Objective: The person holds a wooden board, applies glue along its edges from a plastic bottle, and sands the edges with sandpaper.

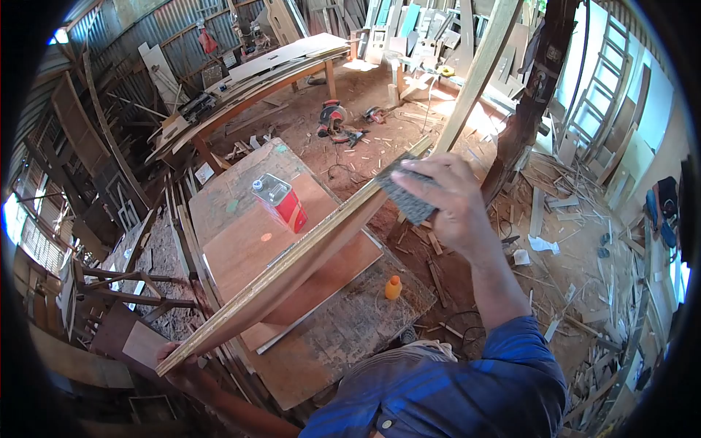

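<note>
A long wooden panel (292, 270) stands on edge, slanting from lower left to upper right, its pale layered edge facing up. My left hand (175, 363) is closed around the panel's lower left end, its fingers partly hidden. Near the upper right end, my right hand (454, 198) pinches a dark grey speckled flat piece (406, 188) against the panel's edge. Beyond the panel, a red and silver metal can (286, 206) with a white cap stands on a brown sheet (226, 244). A small orange bottle (393, 287) stands on the worktable (343, 328) nearer me.
A long bench (270, 80) with boards stands at the back left. Power tools (337, 120) lie on the dirt floor behind the worktable. A wooden post (482, 69) and a dark post (537, 95) rise at the right. Wood scraps litter the floor there.
</note>
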`<control>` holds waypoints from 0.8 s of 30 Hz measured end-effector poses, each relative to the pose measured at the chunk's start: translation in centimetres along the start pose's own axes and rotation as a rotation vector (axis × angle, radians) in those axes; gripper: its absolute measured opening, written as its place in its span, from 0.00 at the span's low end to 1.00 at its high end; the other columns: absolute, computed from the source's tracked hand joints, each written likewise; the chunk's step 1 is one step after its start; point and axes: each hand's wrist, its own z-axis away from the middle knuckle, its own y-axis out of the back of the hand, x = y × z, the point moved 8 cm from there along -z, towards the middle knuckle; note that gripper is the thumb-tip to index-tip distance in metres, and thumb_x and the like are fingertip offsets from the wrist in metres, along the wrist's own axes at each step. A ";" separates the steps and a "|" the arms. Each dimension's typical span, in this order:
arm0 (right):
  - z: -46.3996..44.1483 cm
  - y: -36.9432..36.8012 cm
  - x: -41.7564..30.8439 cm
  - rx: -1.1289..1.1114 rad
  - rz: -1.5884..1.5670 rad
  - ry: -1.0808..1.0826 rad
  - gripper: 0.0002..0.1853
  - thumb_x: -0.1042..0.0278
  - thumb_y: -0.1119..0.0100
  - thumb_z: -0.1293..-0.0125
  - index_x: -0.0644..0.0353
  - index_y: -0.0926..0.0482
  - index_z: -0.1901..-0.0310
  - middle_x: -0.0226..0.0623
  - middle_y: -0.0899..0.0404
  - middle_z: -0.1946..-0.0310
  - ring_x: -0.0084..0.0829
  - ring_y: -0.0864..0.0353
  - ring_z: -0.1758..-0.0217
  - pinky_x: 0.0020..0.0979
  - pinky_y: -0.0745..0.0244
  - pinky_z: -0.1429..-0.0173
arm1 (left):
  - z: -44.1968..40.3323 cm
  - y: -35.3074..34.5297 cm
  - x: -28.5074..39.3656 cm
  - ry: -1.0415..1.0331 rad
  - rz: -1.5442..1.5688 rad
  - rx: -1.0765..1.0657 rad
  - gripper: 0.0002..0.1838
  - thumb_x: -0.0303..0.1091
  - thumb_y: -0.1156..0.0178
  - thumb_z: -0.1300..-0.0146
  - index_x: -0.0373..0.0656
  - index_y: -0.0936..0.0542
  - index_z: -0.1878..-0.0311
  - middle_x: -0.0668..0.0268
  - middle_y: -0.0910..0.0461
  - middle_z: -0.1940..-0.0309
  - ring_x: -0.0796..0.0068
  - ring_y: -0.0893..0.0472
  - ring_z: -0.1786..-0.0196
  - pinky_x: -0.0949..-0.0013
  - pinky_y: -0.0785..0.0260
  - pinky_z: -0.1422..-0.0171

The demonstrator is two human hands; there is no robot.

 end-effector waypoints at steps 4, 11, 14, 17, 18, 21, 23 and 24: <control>0.8 -0.7 -0.8 -0.093 -0.006 0.014 0.32 0.86 0.39 0.51 0.50 0.11 0.42 0.34 0.13 0.44 0.41 0.20 0.42 0.39 0.23 0.35 | -0.2 -0.5 0.5 -0.009 0.060 -0.031 0.30 0.54 0.28 0.37 0.38 0.23 0.45 0.64 0.24 0.48 0.67 0.25 0.42 0.59 0.34 0.34; 0.3 -1.0 -2.7 -0.001 0.010 0.046 0.32 0.84 0.38 0.51 0.50 0.11 0.42 0.33 0.15 0.42 0.40 0.22 0.41 0.41 0.28 0.32 | -0.1 -1.3 2.0 0.010 0.166 0.023 0.30 0.48 0.21 0.43 0.40 0.23 0.46 0.67 0.23 0.56 0.72 0.21 0.53 0.65 0.28 0.44; 0.9 -1.2 -3.8 -0.115 -0.015 0.015 0.33 0.84 0.38 0.51 0.48 0.11 0.41 0.33 0.15 0.42 0.39 0.22 0.41 0.41 0.28 0.32 | 0.1 -0.6 1.4 0.012 0.122 0.029 0.30 0.47 0.21 0.43 0.40 0.23 0.46 0.66 0.23 0.55 0.71 0.21 0.52 0.64 0.27 0.42; 1.1 -0.3 -3.9 -0.219 -0.090 0.008 0.35 0.84 0.38 0.52 0.48 0.12 0.39 0.32 0.16 0.41 0.38 0.23 0.40 0.42 0.29 0.31 | 0.3 -0.4 1.0 0.028 0.057 0.013 0.30 0.53 0.26 0.41 0.38 0.22 0.48 0.65 0.24 0.51 0.68 0.24 0.46 0.61 0.33 0.38; 0.9 -0.2 -4.2 -0.173 -0.073 0.022 0.35 0.84 0.39 0.52 0.48 0.12 0.39 0.32 0.16 0.41 0.39 0.23 0.40 0.42 0.29 0.31 | 0.4 -0.5 1.1 0.029 0.046 0.010 0.30 0.54 0.27 0.40 0.37 0.21 0.48 0.65 0.24 0.51 0.68 0.25 0.45 0.60 0.34 0.37; 0.4 -1.5 -5.6 -0.090 -0.054 0.051 0.34 0.84 0.39 0.52 0.50 0.12 0.39 0.32 0.17 0.42 0.40 0.24 0.40 0.42 0.29 0.32 | 0.3 -0.9 1.8 0.016 0.061 0.005 0.28 0.52 0.28 0.40 0.37 0.21 0.50 0.66 0.24 0.51 0.68 0.25 0.45 0.60 0.35 0.36; 0.7 -2.6 -6.3 -0.113 -0.084 0.053 0.34 0.84 0.40 0.52 0.52 0.12 0.40 0.33 0.17 0.43 0.40 0.24 0.40 0.42 0.29 0.33 | 0.2 -0.9 1.8 0.016 0.073 -0.017 0.27 0.50 0.28 0.40 0.37 0.21 0.50 0.66 0.24 0.52 0.68 0.25 0.45 0.60 0.35 0.36; 0.9 -2.3 -6.2 -0.162 -0.087 0.077 0.32 0.82 0.40 0.51 0.53 0.13 0.40 0.34 0.18 0.43 0.41 0.24 0.40 0.42 0.29 0.33 | 0.2 -1.0 1.8 0.015 0.079 -0.023 0.26 0.49 0.29 0.41 0.37 0.21 0.51 0.66 0.24 0.52 0.68 0.25 0.45 0.60 0.35 0.36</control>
